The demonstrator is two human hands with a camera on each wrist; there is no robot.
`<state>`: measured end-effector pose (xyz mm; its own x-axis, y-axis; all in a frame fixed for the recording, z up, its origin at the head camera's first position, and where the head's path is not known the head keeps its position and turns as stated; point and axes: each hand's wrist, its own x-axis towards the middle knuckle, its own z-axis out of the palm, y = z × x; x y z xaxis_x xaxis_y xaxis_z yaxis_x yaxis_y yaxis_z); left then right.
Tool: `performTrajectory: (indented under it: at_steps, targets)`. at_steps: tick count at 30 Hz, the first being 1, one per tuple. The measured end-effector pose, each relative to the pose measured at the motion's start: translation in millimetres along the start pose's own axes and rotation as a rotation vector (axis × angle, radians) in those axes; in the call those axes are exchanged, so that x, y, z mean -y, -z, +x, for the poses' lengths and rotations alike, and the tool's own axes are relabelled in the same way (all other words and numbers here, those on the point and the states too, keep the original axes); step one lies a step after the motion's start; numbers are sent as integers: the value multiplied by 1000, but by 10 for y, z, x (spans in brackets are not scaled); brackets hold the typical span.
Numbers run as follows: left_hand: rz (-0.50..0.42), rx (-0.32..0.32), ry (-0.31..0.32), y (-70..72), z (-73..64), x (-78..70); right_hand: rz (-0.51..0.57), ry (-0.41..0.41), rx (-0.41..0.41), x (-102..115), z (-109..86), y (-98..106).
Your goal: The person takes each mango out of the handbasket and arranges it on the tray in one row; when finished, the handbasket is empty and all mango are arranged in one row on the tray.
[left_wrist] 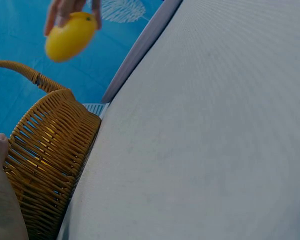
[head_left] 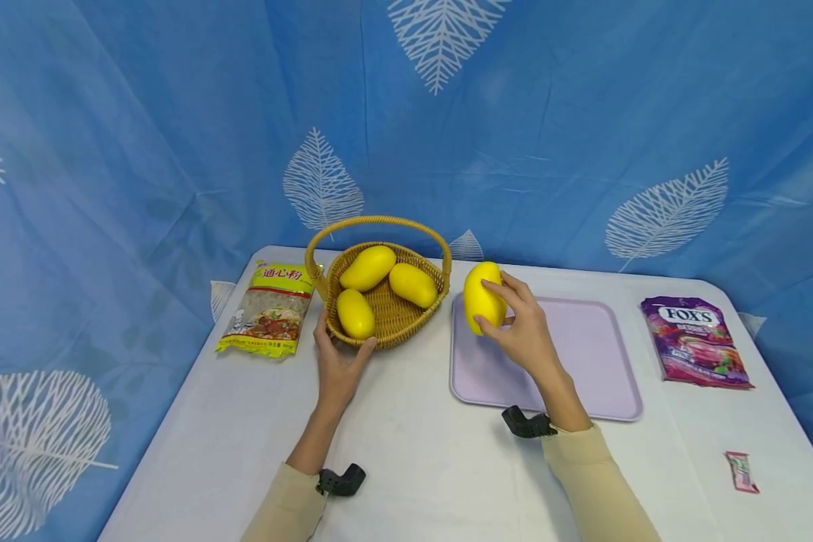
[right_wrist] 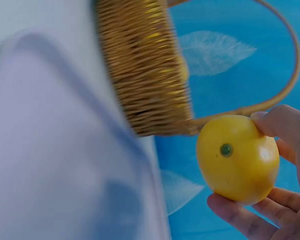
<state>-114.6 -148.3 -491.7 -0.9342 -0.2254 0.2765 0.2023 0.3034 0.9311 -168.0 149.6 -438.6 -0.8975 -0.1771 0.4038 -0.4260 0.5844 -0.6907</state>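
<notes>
My right hand (head_left: 525,331) grips a yellow mango (head_left: 484,298) between thumb and fingers, held up over the left part of the lilac tray (head_left: 576,354). In the right wrist view the mango (right_wrist: 235,160) shows a small green stem spot. My left hand (head_left: 339,373) holds the near left side of a wicker basket (head_left: 406,331), with its thumb along the front wall. Inside the basket lie three more yellow mangoes (head_left: 369,268). The basket's wall (left_wrist: 55,150) fills the left of the left wrist view, where most of the left hand is out of frame.
Left of the basket lies a yellow and clear food packet (head_left: 269,309). A purple Fox's candy bag (head_left: 696,342) lies right of the tray, with a small pink wrapped candy (head_left: 741,472) nearer the front. The basket's tall arched handle (head_left: 379,220) rises before a blue curtain (head_left: 549,150).
</notes>
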Motion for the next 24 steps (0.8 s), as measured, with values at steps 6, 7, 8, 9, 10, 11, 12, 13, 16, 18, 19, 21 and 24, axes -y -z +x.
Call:
performTrajectory:
  at_steps: [6, 7, 8, 9, 10, 11, 12, 13, 16, 18, 19, 21, 24]
  targets:
    - [8, -1, 2, 0, 0, -10, -5, -77, 67, -181, -143, -125]
    - [7, -2, 1, -1, 0, -9, -6, -87, 77, -198, -158, -140]
    - [8, -1, 1, -1, 1, -9, -8, -96, 86, -214, -173, -155]
    - [9, -1, -2, 0, 2, -10, -10, -104, 95, -226, -188, -168]
    - [9, 0, -2, 0, 3, -12, -13, -110, 101, -236, -203, -182]
    - [9, 1, -2, 0, 3, -15, -16, -115, 105, -248, -218, -197]
    - [12, 1, -2, -1, 5, -10, -20, -122, 109, -255, -233, -212]
    - [14, 1, -1, -2, 6, -11, -25, -125, 112, -261, -247, -225]
    - [22, -1, 6, -9, 17, 31, -38, -132, 113, -266, -280, -255]
    - [28, -5, 12, -24, 33, 135, -44, -138, 112, -265, -294, -267]
    - [30, -7, 13, -31, 39, 182, -47, -139, 112, -266, -297, -271]
    - [32, -10, 15, -44, 55, 290, -51, -138, 111, -264, -301, -277]
    - [29, -15, 13, -51, 65, 380, -55, -143, 112, -263, -302, -279]
